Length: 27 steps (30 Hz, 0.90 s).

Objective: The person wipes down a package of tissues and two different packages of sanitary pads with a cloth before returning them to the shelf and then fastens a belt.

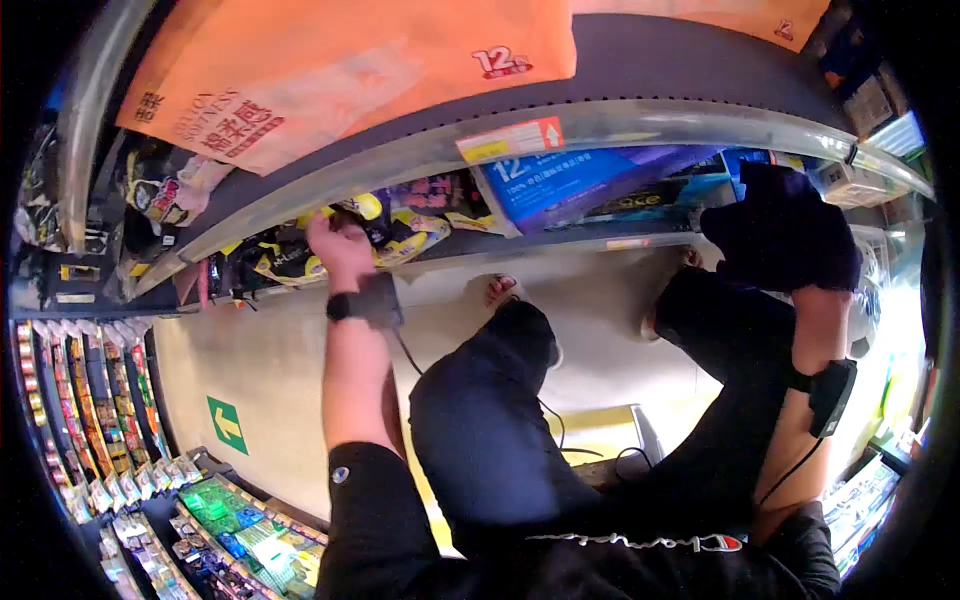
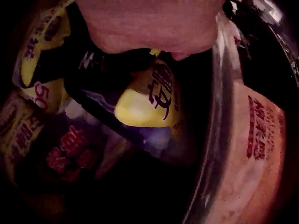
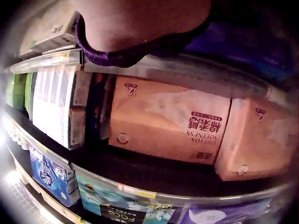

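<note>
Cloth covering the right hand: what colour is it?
Dark purple; the cloth shows its colour best in the right wrist view.

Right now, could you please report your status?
Left hand at black-and-yellow plastic packs, grip unclear. Dark-cloth-covered right hand, grip hidden. Translucent upper shelf edge nearby.

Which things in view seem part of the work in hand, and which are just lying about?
Likely in the work:
left hand, in among the packs
black-and-yellow packs
dark cloth, hiding the right hand

Apparently just about:
orange packs
blue pack
green arrow sign on the floor
</note>
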Available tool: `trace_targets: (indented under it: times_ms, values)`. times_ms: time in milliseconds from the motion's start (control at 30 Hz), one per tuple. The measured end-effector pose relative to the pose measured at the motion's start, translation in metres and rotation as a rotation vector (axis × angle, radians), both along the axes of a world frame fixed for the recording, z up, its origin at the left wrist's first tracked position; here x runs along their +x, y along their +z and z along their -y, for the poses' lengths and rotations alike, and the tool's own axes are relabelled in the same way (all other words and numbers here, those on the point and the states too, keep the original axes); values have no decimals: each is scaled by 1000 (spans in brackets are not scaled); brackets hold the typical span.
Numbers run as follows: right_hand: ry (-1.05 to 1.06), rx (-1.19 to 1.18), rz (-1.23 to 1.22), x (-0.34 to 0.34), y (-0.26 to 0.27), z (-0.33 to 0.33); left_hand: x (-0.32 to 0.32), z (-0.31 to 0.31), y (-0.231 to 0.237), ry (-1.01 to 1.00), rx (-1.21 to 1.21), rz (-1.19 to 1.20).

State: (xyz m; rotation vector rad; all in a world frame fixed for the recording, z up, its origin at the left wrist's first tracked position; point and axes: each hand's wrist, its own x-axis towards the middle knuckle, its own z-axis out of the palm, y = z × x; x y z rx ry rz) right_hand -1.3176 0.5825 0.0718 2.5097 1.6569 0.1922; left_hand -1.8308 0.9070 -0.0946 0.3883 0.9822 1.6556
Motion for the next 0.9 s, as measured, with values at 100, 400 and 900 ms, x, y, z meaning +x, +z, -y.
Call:
trace_targets:
  times_ms: [100,400,900]
  values:
    - [10,39,41,-15,-8,-2,33,46,13,58,253,-299]
    - [-64,60,-4,-60,23,-18,78,-6,-6,-186,497,-1963]
    - [90,400,30,-43,8,-13,-19,92,34,-104,472,-1746]
